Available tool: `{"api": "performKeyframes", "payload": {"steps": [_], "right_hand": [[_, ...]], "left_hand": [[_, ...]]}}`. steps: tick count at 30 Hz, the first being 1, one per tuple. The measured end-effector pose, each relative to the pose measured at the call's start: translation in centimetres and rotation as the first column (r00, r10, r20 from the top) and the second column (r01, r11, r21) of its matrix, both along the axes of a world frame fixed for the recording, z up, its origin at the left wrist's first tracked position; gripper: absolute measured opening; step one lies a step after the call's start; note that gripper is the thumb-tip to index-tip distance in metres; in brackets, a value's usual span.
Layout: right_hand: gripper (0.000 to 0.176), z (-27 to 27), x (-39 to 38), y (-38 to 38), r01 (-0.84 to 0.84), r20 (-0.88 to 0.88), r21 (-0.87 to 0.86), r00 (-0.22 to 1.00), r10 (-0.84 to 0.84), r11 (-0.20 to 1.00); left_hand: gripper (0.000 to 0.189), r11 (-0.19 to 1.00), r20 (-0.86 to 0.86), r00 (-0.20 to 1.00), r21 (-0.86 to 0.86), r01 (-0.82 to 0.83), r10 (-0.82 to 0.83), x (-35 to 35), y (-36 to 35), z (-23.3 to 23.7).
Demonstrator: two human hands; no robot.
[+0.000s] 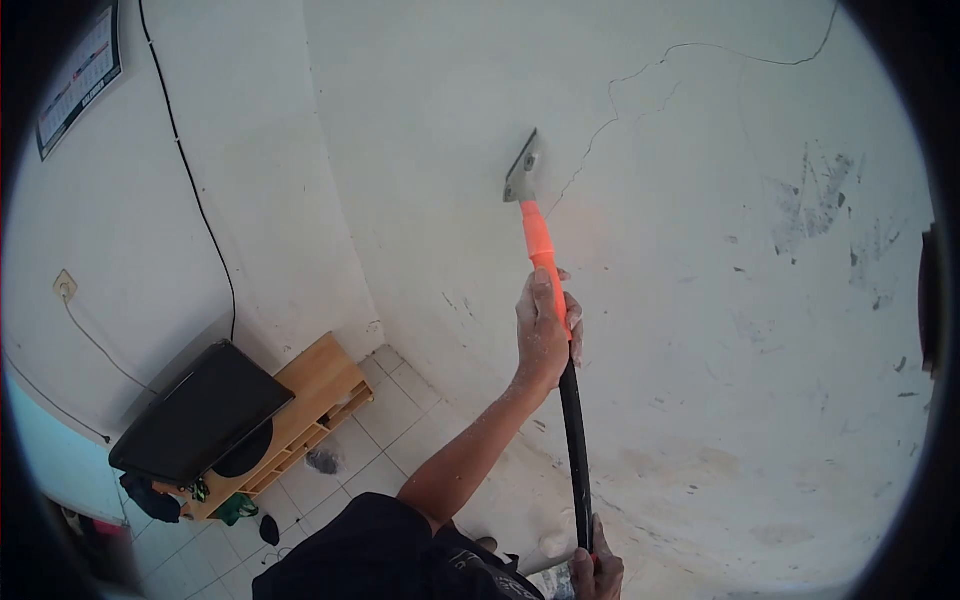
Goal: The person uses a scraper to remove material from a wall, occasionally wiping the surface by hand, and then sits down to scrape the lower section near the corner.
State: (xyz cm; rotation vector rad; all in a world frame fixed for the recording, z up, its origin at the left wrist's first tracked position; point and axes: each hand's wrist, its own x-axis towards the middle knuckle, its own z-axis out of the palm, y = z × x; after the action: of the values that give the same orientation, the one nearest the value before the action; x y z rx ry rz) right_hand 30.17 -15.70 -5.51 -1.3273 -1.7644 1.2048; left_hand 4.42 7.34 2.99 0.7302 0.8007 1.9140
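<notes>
A long-handled scraper (538,235) with a metal head, an orange neck and a black shaft slants up across the white wall (450,120). Its blade is at the wall, left of a thin crack; whether it touches cannot be made out. My left hand (546,325), dusted white, is wrapped round the orange part of the handle. Lower down, near the bottom edge, my right hand (598,572) grips the black shaft's lower end, partly cut off by the frame.
Bare grey patches (812,195) mark the wall at right. A black television (200,415) stands on a wooden cabinet (325,375) at lower left, over a tiled floor (395,405). A black cable (180,140), a socket (64,286) and a calendar (80,75) are on the left wall.
</notes>
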Motion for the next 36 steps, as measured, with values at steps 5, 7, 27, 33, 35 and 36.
{"api": "performKeyframes", "payload": {"steps": [5,7,27,33,35,36], "right_hand": [[0.053,1.5,-2.6,0.8,0.028,0.138,-0.076,0.990,-0.018,0.997],[0.053,1.4,-3.8,1.1,0.043,0.169,-0.063,0.985,-0.032,0.997],[0.056,-1.4,-5.7,-0.4,0.105,-0.067,-0.048,0.992,-0.108,0.993],[0.051,-6.2,-0.4,-3.1,0.164,0.102,-0.026,0.982,-0.161,0.986],[0.051,-5.9,-0.2,-2.8,0.142,0.136,-0.034,0.981,-0.136,0.989],[0.052,-5.7,-0.2,-2.6,0.124,0.166,-0.045,0.979,-0.115,0.991]], "left_hand": [[0.051,1.000,-0.031,0.999,0.008,-0.008,0.008,-2.7,0.8,1.0],[0.050,1.000,-0.035,0.999,0.018,-0.011,0.011,-4.3,0.9,1.6],[0.050,0.998,-0.105,0.993,-0.018,-0.061,0.059,-4.0,0.6,-2.0],[0.053,0.999,-0.089,0.996,-0.037,0.000,-0.003,0.8,-1.5,-4.3],[0.059,1.000,-0.094,0.996,-0.031,0.000,-0.002,0.9,-1.3,-4.4],[0.059,0.999,-0.094,0.996,-0.035,-0.002,-0.001,0.7,-1.3,-4.2]]}}
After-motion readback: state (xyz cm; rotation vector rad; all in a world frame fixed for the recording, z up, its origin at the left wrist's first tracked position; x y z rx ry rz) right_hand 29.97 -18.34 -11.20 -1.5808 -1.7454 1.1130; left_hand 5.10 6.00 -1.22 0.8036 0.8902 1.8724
